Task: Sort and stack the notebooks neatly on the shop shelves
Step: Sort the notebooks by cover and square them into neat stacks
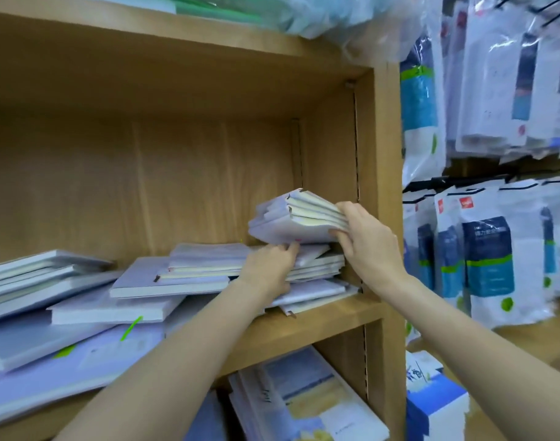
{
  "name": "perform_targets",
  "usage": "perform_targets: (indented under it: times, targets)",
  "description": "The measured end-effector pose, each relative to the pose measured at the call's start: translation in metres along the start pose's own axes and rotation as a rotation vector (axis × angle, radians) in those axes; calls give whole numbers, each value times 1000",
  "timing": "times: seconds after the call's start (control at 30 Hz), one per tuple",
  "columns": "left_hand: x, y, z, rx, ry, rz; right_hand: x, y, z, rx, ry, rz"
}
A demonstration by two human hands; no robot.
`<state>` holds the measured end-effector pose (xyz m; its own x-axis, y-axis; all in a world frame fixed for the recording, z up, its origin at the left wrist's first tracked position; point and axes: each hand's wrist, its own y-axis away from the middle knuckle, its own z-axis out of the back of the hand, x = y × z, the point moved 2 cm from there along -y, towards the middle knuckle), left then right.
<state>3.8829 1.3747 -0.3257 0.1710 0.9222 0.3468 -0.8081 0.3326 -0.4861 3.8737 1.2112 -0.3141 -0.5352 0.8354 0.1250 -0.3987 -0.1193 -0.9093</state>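
Against the right wall [331,148] of the shelf [323,316], the right hand [367,240] grips a small bundle [297,218] of notebooks by its right end, thumb on top and fingers [337,235] curled under, so the bundle tilts with its left end raised clear of the stack [317,265] below. The left hand [267,268] sits just left of that stack, its fingertips tucked under the bundle's lower edge and touching the stack's top book; the fingers are bent, but whether they pinch a cover or only steady it cannot be told.

The step in hand looks like seating the bundle squarely on the stack by the wall. To do it well, the bundle's fanned spines should first be squared, since its books are splayed at the near corner. The stack itself is ragged: lower books jut out toward the shelf's front edge, so the left hand would do best to press these back flush before the bundle comes down. Lowering the wall end first, then letting the left end drop, would keep the slippery wrapped covers from sliding.

Left of the stack lie more notebooks [170,278] in loose, overlapping heaps, larger ones [34,281] farthest from the wall. These still want sorting by size.
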Motion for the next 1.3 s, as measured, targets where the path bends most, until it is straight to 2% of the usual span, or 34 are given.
perform_targets:
  times: [0.13,0.3,0.43,0.6,0.7,0.8,0.87,0.97,1.1,1.17,1.23,1.3]
  targets:
    - [0,-2,0,-70,1,87,1,1,-1,-23,0,-14]
    - [20,3,35,-203,99,145,1,-8,18,-119,-59,26]
    - [40,12,66,-367,280,261,18,-28,45,-244,-35,103]
    - [52,12,84,-440,512,407,46,-58,81,-318,30,177]
    - [43,25,74,-403,465,319,51,-51,84,-281,67,189]
    - [35,54,47,-161,207,106,45,-30,75,-170,67,145]
    - [44,70,36,-75,153,72,39,-11,66,-100,95,166]
    - [67,74,41,-149,218,119,34,8,52,-75,110,198]
    - [83,77,54,-231,193,163,35,-8,39,-211,80,149]
    - [84,80,54,-237,116,159,33,-16,21,-216,94,165]
    - [80,82,45,-245,30,15,28,-16,-3,-111,191,227]
    - [79,87,31,-216,7,-105,23,-10,-20,183,318,256]
